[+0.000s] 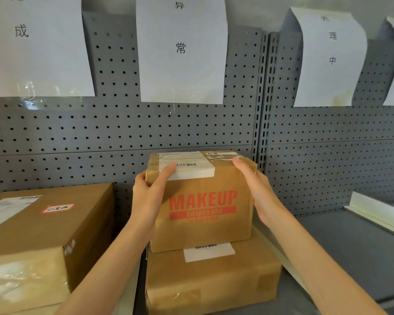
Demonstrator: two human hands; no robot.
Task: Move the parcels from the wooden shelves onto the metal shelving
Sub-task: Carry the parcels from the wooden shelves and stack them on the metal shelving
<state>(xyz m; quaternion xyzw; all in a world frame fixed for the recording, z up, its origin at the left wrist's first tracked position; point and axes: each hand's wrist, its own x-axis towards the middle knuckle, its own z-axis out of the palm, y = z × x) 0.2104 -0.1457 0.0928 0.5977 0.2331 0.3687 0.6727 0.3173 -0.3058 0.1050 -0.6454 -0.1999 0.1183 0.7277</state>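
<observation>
at the centre of the frame a cardboard parcel printed "makeup" is seen resting on top of a flatter brown parcel, which lies on the grey metal shelf. the upper parcel is held from both sides: the left hand is wrapped round its upper left corner, with the thumb laid over the white shipping label and the fingers hidden behind the left face; the right hand is pressed flat against the right face, its fingers straight and reaching to the top edge. a larger taped parcel stands at the lower left of the frame, just beside the stack. behind, a perforated metal back panel is hung with paper signs.

the box is judged stiff and fairly light, since it is managed by a loose two-sided hold. its cardboard faces are likely to give decent friction, while the glossy tape and label may be slicker. a hold on opposite side faces, low enough to support the base, is thought safest. it is judged to be at the point of being set down, so the stack should be squared before release. the wooden shelves are not in view.
</observation>
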